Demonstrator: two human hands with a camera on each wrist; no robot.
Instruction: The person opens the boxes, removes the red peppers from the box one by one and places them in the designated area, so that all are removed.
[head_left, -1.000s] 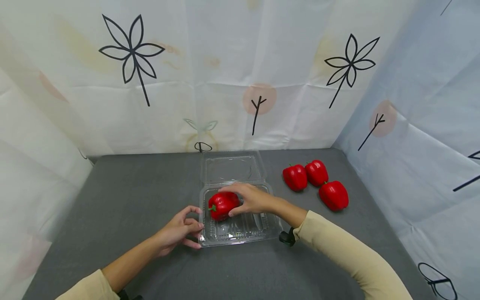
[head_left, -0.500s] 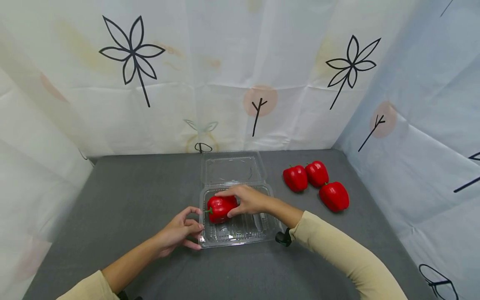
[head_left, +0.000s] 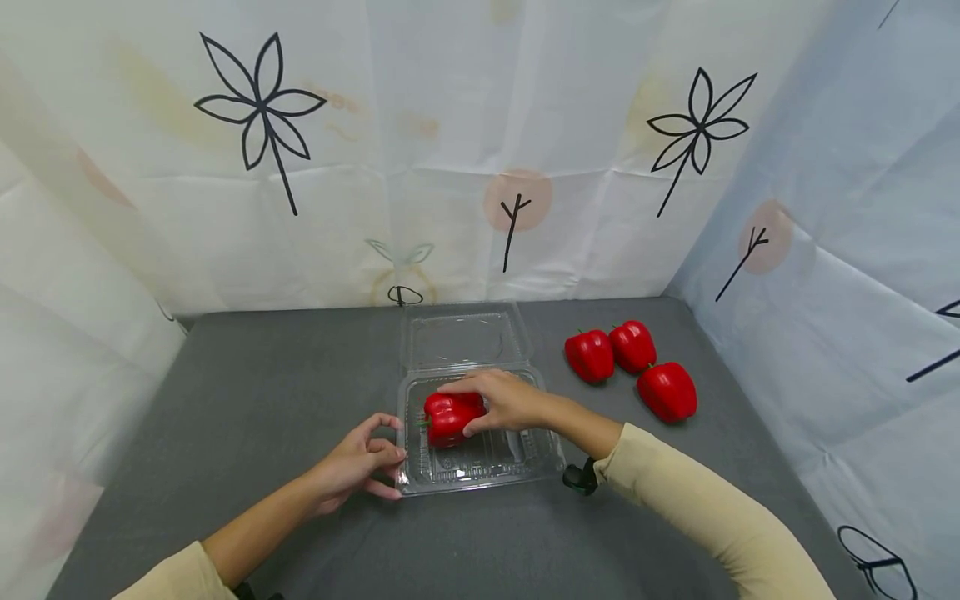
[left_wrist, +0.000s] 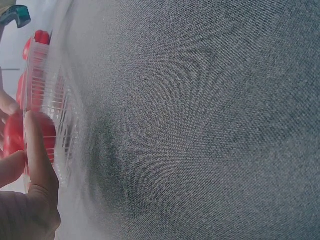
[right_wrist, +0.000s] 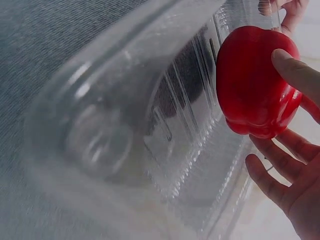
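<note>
A clear plastic clamshell container lies with its lid folded back behind it. Inside its left part is a red bell pepper, its green stem facing left. My right hand holds this pepper from behind and the right, and in the right wrist view the thumb presses on the bell pepper with fingers spread below. At the container's left rim, my left hand pinches the edge. The left wrist view shows its thumb and a finger on either side of the rim.
Three more red bell peppers sit grouped on the grey table, to the right of the lid. A white printed cloth stands behind the table and along both sides.
The pepper in my right hand shifts left, then back right, and its stem turns slightly within the container. My left hand stays at the rim.
</note>
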